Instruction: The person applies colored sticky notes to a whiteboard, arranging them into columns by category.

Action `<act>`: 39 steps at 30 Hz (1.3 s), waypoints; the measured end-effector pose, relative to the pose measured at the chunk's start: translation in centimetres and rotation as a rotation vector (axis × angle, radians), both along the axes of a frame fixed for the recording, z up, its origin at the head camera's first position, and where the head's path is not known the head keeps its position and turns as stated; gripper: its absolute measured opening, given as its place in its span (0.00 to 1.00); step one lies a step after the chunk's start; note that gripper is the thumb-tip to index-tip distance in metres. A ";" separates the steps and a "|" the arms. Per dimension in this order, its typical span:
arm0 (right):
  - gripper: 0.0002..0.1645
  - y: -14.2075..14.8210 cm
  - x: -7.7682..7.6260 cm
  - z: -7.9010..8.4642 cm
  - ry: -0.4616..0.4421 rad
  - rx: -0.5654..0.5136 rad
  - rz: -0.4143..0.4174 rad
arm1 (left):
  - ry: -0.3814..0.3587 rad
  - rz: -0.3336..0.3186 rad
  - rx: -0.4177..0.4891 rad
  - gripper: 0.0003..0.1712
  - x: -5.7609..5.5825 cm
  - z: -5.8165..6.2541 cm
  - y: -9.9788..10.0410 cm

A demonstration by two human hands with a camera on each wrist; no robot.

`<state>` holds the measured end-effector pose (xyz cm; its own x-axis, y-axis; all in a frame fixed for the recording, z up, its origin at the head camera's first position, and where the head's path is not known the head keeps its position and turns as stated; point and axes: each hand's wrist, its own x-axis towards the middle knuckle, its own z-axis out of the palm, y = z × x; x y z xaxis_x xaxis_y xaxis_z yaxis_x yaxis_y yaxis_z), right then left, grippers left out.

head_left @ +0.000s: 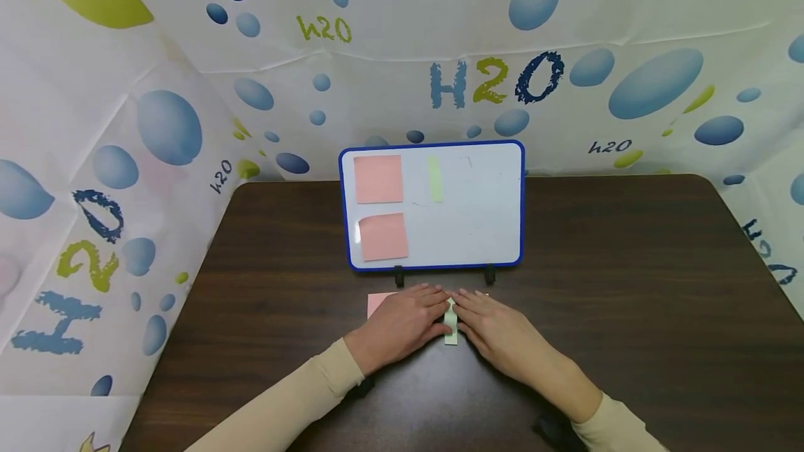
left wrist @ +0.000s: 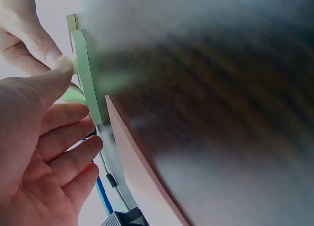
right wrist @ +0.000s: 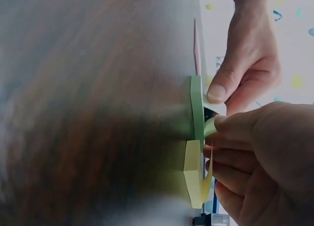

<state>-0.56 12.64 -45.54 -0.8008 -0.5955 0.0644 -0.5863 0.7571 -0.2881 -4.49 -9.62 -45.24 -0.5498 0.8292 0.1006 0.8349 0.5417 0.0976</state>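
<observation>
A narrow pad of green sticky notes [head_left: 451,337] lies on the table between the two hands. Its top green sticky note [right wrist: 210,126] curls up off the pad. My left hand [head_left: 402,317] pinches this note from the left, its thumb low on the strip in the head view. From the other side, my right hand [head_left: 502,330] pinches the same note, thumb tip on the raised paper in the right wrist view. A pink pad [head_left: 377,302] is partly hidden under the left hand. Beside the green pad, a yellow pad [right wrist: 192,172] sits below the right hand.
Behind the hands stands a blue-framed whiteboard [head_left: 477,222] on small black feet [head_left: 490,275]. On it are two pink notes [head_left: 379,180] and a green strip [head_left: 435,178]. A printed sheet covers the walls around the dark wooden table [head_left: 628,284].
</observation>
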 end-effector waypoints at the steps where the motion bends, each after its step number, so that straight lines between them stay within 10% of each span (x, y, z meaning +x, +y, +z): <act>1: 0.25 0.0 -0.1 -0.1 0.002 -0.006 -0.002 | 0.001 0.002 0.001 0.26 0.0 0.0 0.0; 19: 0.24 -0.2 -0.3 -0.1 -0.004 -0.051 -0.029 | -0.040 0.015 0.008 0.31 -0.2 0.1 0.4; 39: 0.24 -0.5 0.1 -0.1 -0.013 -0.058 -0.059 | 0.201 0.108 -0.032 0.08 0.7 0.2 2.3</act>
<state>-0.49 12.18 -45.62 -0.8351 -0.5432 0.0866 -0.5373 0.7718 -0.3401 -3.80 -7.29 -45.04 -0.6071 0.7711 0.1918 0.7728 0.6292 -0.0833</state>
